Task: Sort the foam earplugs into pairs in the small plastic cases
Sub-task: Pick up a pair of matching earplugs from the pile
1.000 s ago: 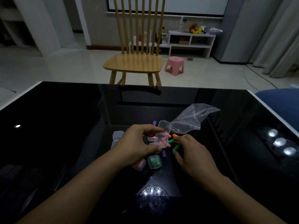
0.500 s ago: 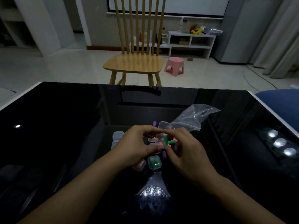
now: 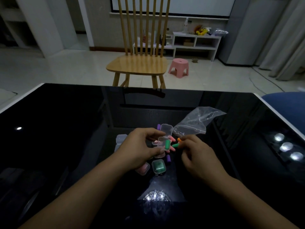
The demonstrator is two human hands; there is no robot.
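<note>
Half a second ago the right hand [image 3: 196, 156] was up against the open case [image 3: 162, 142] with a green plug between its fingers; now that green plug [image 3: 167, 144] sits upright in the case, and the hand has drawn back to the right. Its fingers are curled, the tips touching a second green plug [image 3: 175, 145] lying on the table [image 3: 66, 129] just beside an orange plug [image 3: 179, 139]; whether they actually grip it cannot be told. The left hand [image 3: 140, 149] has not moved: thumb and fingers pinch the clear case, its lid [image 3: 166, 129] hinged up behind.

Nearest, a shut case with green contents [image 3: 158, 166] sits beside a shut pink case [image 3: 143, 168] half under the left wrist. A purple plug [image 3: 168, 159] lies just past the green one, pink plugs [image 3: 171, 148] under the held case, another purple plug [image 3: 158, 126] behind the lid. More clear cases [image 3: 120, 139] stand left of the left hand.

Beyond, a crumpled clear bag [image 3: 196, 123] lies at right. The glossy black top runs wide and bare to left, right and far edge; a wooden chair [image 3: 138, 63] stands past it.
</note>
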